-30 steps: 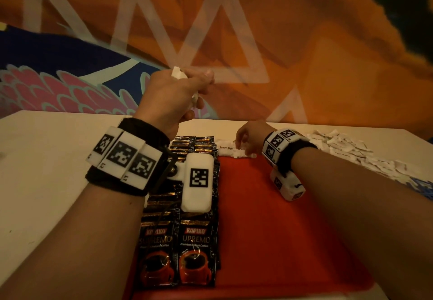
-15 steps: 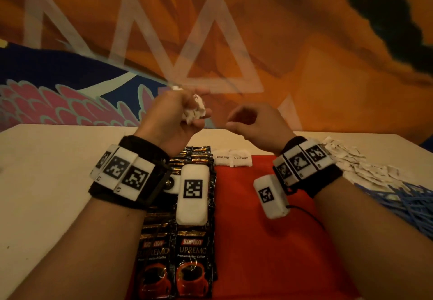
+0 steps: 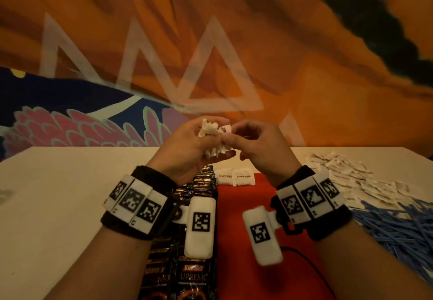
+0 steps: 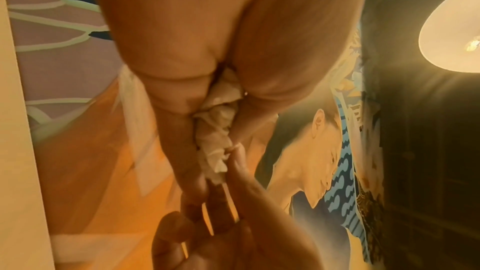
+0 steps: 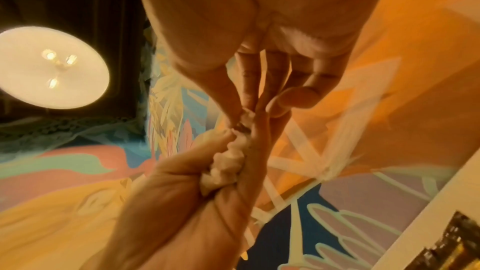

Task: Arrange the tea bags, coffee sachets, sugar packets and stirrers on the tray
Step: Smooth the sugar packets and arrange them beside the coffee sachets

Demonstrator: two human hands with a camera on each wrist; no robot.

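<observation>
My left hand (image 3: 199,142) is raised above the far end of the red tray (image 3: 243,234) and grips a bunch of white sugar packets (image 3: 212,135). My right hand (image 3: 239,139) meets it and pinches one packet (image 3: 226,129) at the top of the bunch. The wrist views show the same crumpled white packets (image 4: 218,130) (image 5: 228,163) squeezed between palm and fingers. Two brown sugar packets (image 3: 235,179) lie at the tray's far edge. Black coffee sachets (image 3: 194,274) lie in overlapping rows down the tray's left side.
A heap of loose white packets (image 3: 351,177) lies on the table right of the tray, with a pile of blue stirrers (image 3: 393,227) nearer me. The pale table (image 3: 58,206) stretches left. A painted wall rises behind it.
My right hand left the two packets at the tray's far edge, rose and closed in on the bunch in my left hand, now pinching one packet there.
</observation>
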